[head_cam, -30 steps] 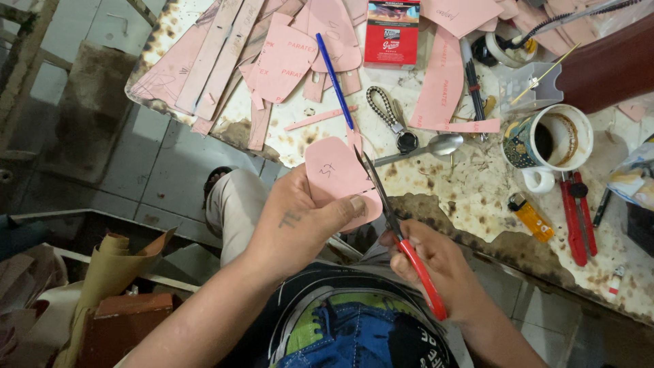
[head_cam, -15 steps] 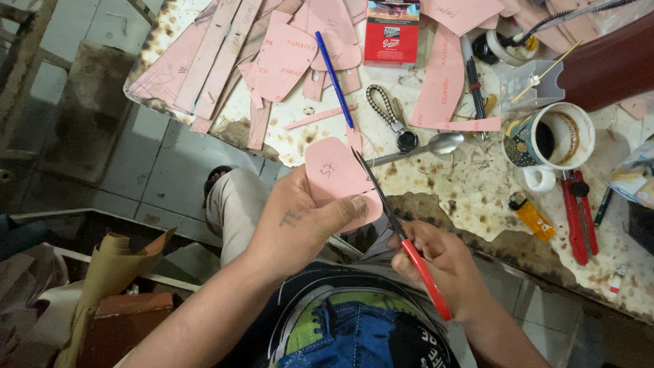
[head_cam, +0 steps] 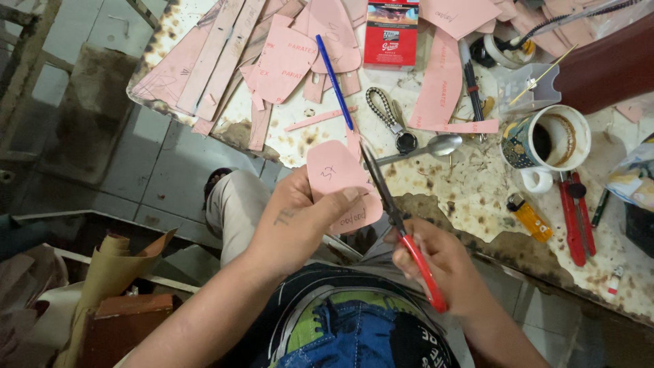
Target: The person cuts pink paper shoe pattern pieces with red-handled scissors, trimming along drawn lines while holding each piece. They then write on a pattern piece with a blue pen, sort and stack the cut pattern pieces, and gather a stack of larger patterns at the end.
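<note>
The stained worktop (head_cam: 477, 197) lies beyond both hands. The left hand (head_cam: 300, 218) has its grip pinching one pink piece (head_cam: 337, 180), long side pointing away from the person. The right hand (head_cam: 436, 262) has its grip closed around one red-handled pair of scissors (head_cam: 395, 218), blades pointing up along the piece's right edge. One mug (head_cam: 545, 140) stands far right.

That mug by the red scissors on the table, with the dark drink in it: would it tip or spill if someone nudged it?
The mug looks squat and wide, so it probably slides rather than tips. Its dark drink sits low, so spilling seems unlikely. It stands on the rough, stained table, which may grip it.
</note>
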Demonstrator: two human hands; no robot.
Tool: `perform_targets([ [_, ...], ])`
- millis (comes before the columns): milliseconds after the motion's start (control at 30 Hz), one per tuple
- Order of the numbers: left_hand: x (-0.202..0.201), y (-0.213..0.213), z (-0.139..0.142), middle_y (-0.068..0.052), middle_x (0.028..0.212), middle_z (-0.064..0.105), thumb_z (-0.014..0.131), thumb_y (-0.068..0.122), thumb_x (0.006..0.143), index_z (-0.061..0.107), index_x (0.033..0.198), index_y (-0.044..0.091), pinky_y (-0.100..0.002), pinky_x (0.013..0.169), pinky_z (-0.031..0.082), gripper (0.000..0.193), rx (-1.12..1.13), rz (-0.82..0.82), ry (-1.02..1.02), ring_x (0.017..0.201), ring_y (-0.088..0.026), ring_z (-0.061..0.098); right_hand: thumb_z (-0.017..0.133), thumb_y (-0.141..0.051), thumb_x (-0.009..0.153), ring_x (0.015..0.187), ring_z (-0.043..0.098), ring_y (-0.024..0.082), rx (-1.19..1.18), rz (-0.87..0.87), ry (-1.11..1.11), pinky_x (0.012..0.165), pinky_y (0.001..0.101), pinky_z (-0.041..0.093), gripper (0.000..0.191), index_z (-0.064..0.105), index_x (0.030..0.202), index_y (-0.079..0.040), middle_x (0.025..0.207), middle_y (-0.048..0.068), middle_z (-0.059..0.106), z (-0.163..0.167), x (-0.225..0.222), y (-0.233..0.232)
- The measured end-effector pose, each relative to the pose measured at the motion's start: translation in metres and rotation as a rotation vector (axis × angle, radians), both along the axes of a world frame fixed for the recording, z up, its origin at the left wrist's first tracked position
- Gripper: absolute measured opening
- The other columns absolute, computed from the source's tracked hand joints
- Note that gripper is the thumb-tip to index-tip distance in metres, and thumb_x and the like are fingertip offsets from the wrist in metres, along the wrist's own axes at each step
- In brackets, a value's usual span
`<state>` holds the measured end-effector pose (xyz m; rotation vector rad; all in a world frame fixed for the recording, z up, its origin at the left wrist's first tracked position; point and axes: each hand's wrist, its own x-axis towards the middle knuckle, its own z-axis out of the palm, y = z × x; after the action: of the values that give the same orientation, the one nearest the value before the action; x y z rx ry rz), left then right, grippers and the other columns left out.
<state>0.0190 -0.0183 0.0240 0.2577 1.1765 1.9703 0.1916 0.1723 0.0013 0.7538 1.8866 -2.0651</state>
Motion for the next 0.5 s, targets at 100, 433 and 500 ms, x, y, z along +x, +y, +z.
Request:
perform_targets([
  [100, 0.001, 0.000, -0.003, -0.009, 0.106, 0.075, 0.064, 0.008, 0.099, 0.069, 0.118, -0.004, -0.032, 0.084, 0.060, 0.024, -0.034, -0.004, 0.008, 0.094, -0.014, 0.071, 0.069, -0.026, 0.090, 0.064, 0.047, 0.004, 0.073, 0.055, 0.060, 0.056, 0.0204, 0.036, 0.037, 0.066, 0.116, 0.000, 0.074, -0.003, 0.055, 0.003, 0.000, -0.001],
  [433, 0.007, 0.003, -0.007, -0.011, 0.103, 0.074, 0.066, 0.008, 0.099, 0.067, 0.117, -0.007, -0.031, 0.077, 0.059, 0.023, 0.015, -0.080, -0.110, 0.087, -0.015, 0.071, 0.075, -0.018, 0.084, 0.051, 0.048, 0.007, 0.097, -0.059, -0.067, 0.045, 0.0235, 0.040, 0.028, 0.069, 0.106, -0.002, 0.062, 0.000, 0.053, -0.003, 0.005, -0.008],
  [500, 0.007, 0.002, -0.005, -0.009, 0.105, 0.074, 0.065, 0.007, 0.097, 0.065, 0.119, -0.005, -0.029, 0.080, 0.060, 0.025, 0.019, -0.098, -0.105, 0.089, -0.012, 0.072, 0.077, -0.019, 0.087, 0.051, 0.053, 0.009, 0.088, -0.059, -0.019, 0.045, 0.0257, 0.044, 0.025, 0.067, 0.096, 0.001, 0.063, 0.001, 0.055, -0.010, 0.007, -0.010],
])
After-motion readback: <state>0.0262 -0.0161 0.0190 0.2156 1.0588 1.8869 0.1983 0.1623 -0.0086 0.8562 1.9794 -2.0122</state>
